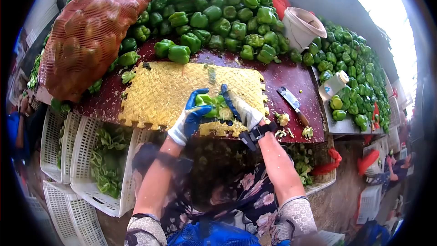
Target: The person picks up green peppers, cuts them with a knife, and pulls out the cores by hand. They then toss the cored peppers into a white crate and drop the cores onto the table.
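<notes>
A cut green bell pepper point(212, 104), with its pale inside showing, is held between my two gloved hands over the yellow foam mat point(159, 93). My left hand point(191, 115), in a blue-and-white glove, curls its fingers and thumb around the pepper's left side. From the right, my right hand point(241, 109) presses against the pepper with fairly straight fingers; part of its grip is hidden. A cleaver-like knife point(290, 99) with a wooden handle lies on the dark red tabletop point(284, 75), right of the mat. Near it sits a pale pepper core point(282, 118).
Whole green peppers point(214, 13) are heaped behind the mat. A full red mesh sack point(91, 36) stands at left, a white bucket point(302, 29) at back right. A bottle point(334, 85) rests near more peppers. White crates point(82, 168) with pepper pieces are below left.
</notes>
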Tool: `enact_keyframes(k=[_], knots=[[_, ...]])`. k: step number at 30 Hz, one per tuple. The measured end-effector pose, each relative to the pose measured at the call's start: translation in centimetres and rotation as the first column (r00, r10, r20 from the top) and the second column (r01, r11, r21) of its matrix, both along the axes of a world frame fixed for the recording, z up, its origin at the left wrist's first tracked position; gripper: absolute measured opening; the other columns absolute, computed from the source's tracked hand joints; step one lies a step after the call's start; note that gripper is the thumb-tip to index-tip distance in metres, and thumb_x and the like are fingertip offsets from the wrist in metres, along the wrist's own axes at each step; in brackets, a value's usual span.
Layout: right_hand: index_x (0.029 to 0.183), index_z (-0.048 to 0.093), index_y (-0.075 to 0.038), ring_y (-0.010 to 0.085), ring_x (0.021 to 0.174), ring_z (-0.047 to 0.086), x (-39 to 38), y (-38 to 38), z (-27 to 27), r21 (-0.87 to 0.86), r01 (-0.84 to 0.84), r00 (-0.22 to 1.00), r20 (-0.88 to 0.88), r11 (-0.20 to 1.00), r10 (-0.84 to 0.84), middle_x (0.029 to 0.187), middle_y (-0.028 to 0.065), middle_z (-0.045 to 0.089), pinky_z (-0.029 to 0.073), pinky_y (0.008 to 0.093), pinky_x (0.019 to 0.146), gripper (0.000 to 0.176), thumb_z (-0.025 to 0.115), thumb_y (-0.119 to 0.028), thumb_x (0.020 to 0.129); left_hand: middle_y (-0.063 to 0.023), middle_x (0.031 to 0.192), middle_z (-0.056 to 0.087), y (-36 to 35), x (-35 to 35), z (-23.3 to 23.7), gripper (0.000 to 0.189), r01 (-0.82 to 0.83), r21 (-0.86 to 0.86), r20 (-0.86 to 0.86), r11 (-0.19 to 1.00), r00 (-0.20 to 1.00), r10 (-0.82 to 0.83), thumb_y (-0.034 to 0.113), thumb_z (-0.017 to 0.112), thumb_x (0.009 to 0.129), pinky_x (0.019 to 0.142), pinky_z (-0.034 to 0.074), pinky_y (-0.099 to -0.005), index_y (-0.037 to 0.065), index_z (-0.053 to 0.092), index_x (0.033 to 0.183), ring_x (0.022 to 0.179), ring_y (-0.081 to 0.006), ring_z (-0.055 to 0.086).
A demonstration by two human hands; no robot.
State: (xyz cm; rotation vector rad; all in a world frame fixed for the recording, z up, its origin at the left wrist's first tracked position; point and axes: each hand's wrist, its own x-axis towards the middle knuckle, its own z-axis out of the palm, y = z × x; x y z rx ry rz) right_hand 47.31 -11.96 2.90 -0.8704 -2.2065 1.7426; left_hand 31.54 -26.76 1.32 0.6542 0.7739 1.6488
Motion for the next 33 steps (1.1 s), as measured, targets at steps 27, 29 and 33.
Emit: enact_keyframes(k=[27, 29, 33], knots=[[0.107, 0.062, -0.004, 0.0111, 0.064, 0.058, -2.2, -1.7, -2.8, -0.114, 0.270, 0.958, -0.072, 0.956, -0.279, 0.081, 0.0024, 0.063, 0.047, 0.0261, 0.055, 0.023, 0.069, -0.019, 0.090, -0.0026, 0.092, 0.066, 1.2, 1.2, -1.5, 0.029, -0.521, 0.054, -0.277, 0.852, 0.812, 0.514, 0.000, 0.079, 0.079, 0.065, 0.055, -0.0236, 0.004, 0.062, 0.101, 0.073, -0.0080, 0.063], [0.134, 0.050, -0.002, 0.0242, 0.104, 0.059, -2.1, -2.0, -2.0, -0.168, 0.336, 0.940, 0.122, 0.927, -0.318, 0.114, 0.0160, 0.063, 0.046, 0.0372, 0.099, 0.048, 0.066, -0.012, 0.090, -0.0040, 0.089, 0.067, 1.1, 1.3, -1.1, 0.025, -0.500, 0.019, -0.180, 0.866, 0.850, 0.495, -0.001, 0.078, 0.079, 0.061, 0.058, -0.0255, 0.003, 0.062, 0.099, 0.070, -0.0096, 0.065], [0.125, 0.057, -0.002, 0.0185, 0.088, 0.062, -1.3, -2.8, -1.6, -0.266, 0.271, 0.941, -0.130, 0.925, -0.313, 0.103, 0.0099, 0.065, 0.052, 0.0295, 0.077, 0.040, 0.068, -0.007, 0.087, -0.0038, 0.086, 0.066, 1.3, 0.7, -2.0, 0.028, -0.534, -0.045, -0.136, 0.844, 0.841, 0.524, -0.005, 0.079, 0.075, 0.063, 0.055, -0.0242, 0.001, 0.064, 0.098, 0.071, -0.0102, 0.063]])
